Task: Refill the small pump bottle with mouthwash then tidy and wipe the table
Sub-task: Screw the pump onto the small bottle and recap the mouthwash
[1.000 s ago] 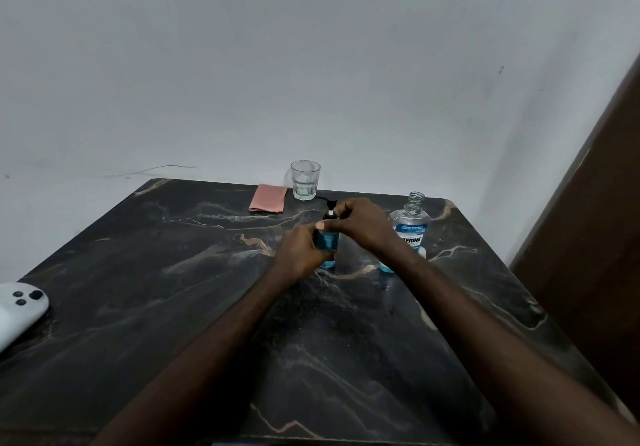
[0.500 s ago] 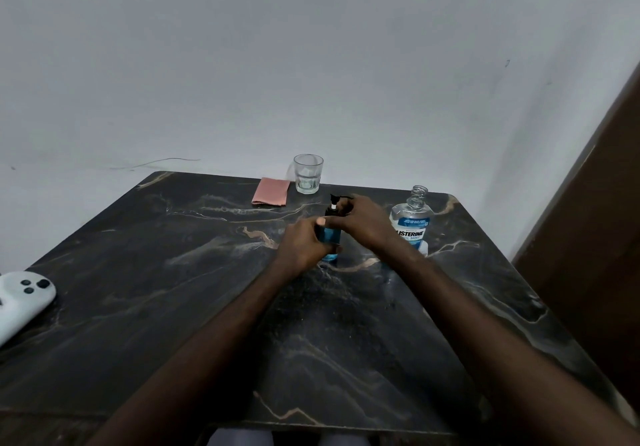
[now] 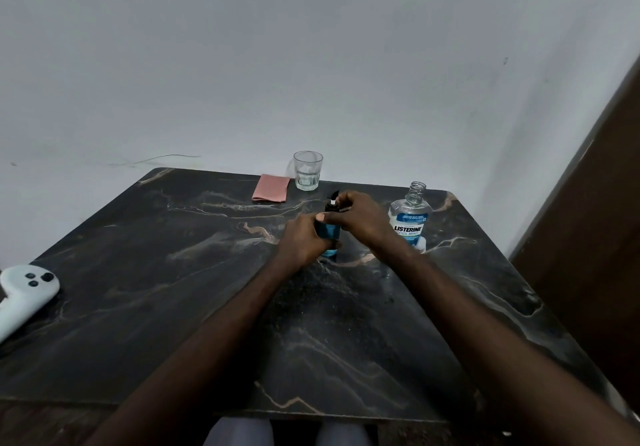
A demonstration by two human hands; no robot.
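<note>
Table [image 3: 173, 289] first: mouthwash bottle [image 3: 410, 218] stands uncapped at one o'clock, near your elbow's sweep. Centre, left hand [image 3: 301, 241] wraps the pump bottle [image 3: 329, 231]; right hand [image 3: 360, 215] pinches its pump. Cross-thread it, it leaks.

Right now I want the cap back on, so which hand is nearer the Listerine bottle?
Right. The right hand grips the pump bottle's top just left of the Listerine bottle; the left hand holds the pump bottle's body, farther left.

Clear drinking glass [image 3: 308, 170] stands upper centre of the frame; white game controller [image 3: 24, 291] lies far left edge.
</note>
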